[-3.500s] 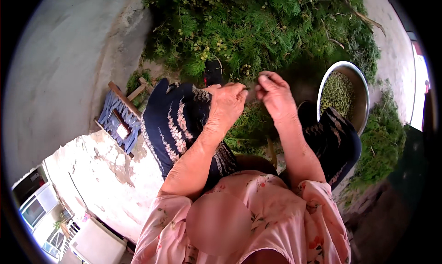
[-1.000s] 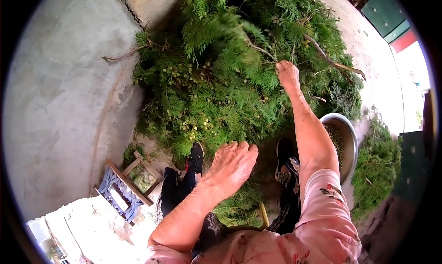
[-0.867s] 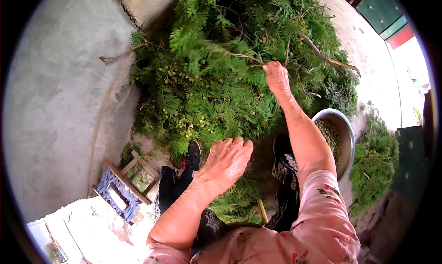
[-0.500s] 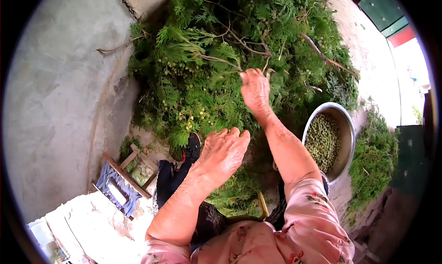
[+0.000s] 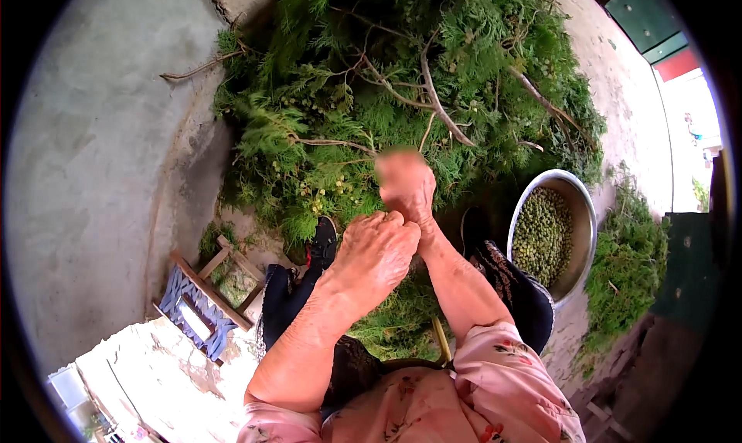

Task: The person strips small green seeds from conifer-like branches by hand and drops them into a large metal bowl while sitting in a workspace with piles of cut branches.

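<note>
My left hand (image 5: 373,247) is closed in a fist in front of my lap, knuckles up; whatever its fingers hold is hidden beneath. Just beyond it, my right hand (image 5: 406,182) is closed round the bare end of a leafy conifer branch (image 5: 334,143), whose sprays spread to the left. Part of this hand is blurred. The right wrist lies close behind the left fingers and seems to touch them. A large heap of green conifer branches (image 5: 332,80) fills the space ahead, with small pale green cones (image 5: 328,194) among the leaves.
At my right, a metal pot (image 5: 589,230) contains many small green cones (image 5: 543,238). Loose greenery (image 5: 626,269) lies beyond it. A wooden stool with a blue woven seat (image 5: 202,308) lies at the left near a concrete wall (image 5: 108,149). My shoe (image 5: 323,238) stands by the heap.
My right hand has come back toward me and slightly left, drawing the branch with it, and is now beside my left hand. My left hand has hardly moved.
</note>
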`<state>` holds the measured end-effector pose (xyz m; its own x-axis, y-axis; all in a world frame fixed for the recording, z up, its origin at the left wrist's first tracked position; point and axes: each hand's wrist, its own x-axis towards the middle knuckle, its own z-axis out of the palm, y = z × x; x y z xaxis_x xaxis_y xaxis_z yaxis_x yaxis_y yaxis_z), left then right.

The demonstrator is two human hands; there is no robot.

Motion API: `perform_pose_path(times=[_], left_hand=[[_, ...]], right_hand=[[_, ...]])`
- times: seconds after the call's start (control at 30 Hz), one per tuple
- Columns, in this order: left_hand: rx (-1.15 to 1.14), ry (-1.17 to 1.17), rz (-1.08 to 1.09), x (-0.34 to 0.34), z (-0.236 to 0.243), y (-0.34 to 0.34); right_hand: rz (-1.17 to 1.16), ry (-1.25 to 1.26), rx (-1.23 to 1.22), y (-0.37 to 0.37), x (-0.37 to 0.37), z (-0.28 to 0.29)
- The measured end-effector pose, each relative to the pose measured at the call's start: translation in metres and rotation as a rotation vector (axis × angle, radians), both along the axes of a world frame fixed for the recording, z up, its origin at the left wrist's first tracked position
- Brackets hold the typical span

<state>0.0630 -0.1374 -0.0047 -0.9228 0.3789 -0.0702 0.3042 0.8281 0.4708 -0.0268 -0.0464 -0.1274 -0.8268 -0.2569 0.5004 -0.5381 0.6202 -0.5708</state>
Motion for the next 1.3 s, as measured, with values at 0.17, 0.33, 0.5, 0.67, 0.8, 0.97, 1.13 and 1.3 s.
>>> perform_pose_path(times=[0.17, 0.33, 0.5, 0.67, 0.8, 0.97, 1.13, 1.3], left_hand=[[-0.054, -0.027, 0.051, -0.002, 0.004, 0.003], [0.017, -0.079, 0.081, 0.000, 0.007, 0.001], [0.003, -0.101, 0.033, -0.008, 0.009, 0.005], [-0.039, -0.108, 0.057, -0.009, 0.010, 0.007], [-0.037, -0.112, 0.050, -0.010, 0.003, 0.010], [-0.019, -0.095, 0.059, -0.004, 0.002, 0.009], [-0.120, -0.082, 0.013, -0.005, 0.002, 0.012], [-0.092, -0.115, -0.066, -0.011, -0.003, 0.020]], right_hand=[[-0.184, -0.357, 0.044, 0.009, -0.028, -0.003], [-0.186, -0.295, -0.004, 0.004, -0.049, -0.009], [-0.316, -0.321, 0.025, 0.012, -0.076, -0.003], [-0.198, -0.211, -0.092, 0.032, -0.077, -0.012], [-0.438, -0.159, -0.143, 0.065, -0.086, -0.012], [-0.637, -0.138, 0.126, 0.111, -0.133, 0.028], [-0.670, -0.184, 0.367, 0.176, -0.207, 0.022], [-0.616, -0.184, 0.439, 0.211, -0.256, 0.009]])
